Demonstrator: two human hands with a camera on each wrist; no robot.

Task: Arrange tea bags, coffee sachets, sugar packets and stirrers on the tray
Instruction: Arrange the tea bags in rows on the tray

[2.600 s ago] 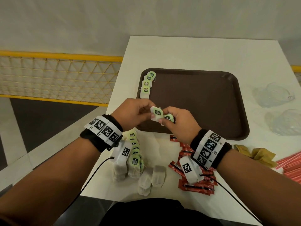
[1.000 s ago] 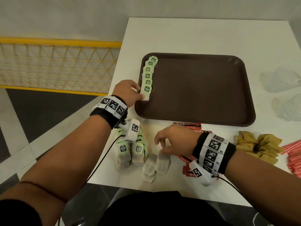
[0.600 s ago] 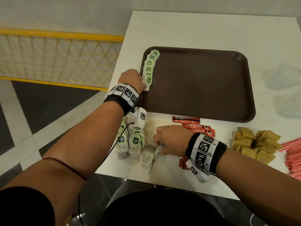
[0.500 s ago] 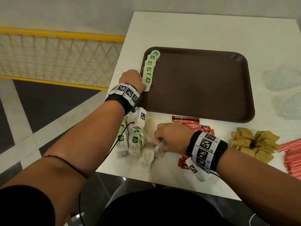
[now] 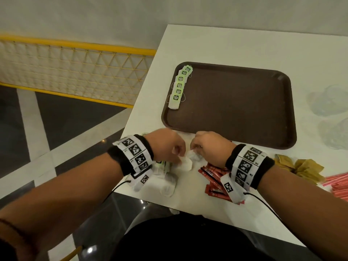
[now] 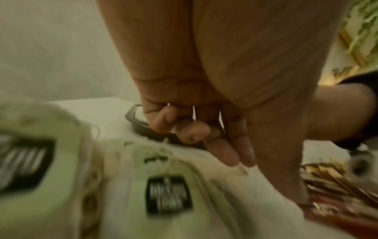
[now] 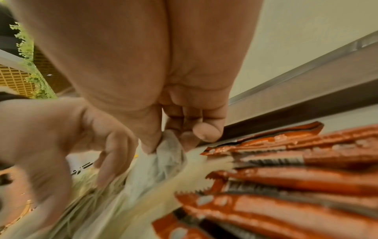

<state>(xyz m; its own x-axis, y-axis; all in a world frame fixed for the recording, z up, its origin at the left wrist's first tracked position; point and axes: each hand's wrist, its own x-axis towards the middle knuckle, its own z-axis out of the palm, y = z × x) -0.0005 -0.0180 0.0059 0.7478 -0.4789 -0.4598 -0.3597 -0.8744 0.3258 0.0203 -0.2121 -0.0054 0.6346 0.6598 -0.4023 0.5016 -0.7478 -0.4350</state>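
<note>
Left hand (image 5: 168,147) now beside tea bag (image 5: 186,163)

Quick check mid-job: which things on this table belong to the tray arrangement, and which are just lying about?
Job items:
brown plastic tray
row of green-tagged tea bags on it
white tea bag pinched by left hand and right hand
red coffee sachets
tan paper packets
red stirrers

Lying about:
clear crumpled plastic bags

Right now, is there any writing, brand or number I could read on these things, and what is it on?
Nothing reads clearly.
Tea bags: each green tag has a dark panel with white print, too small here and blurred in the left wrist view.
Red coffee sachets: print blurred.
Wristbands: black-and-white square codes; tiny marks beside them unreadable.
</note>
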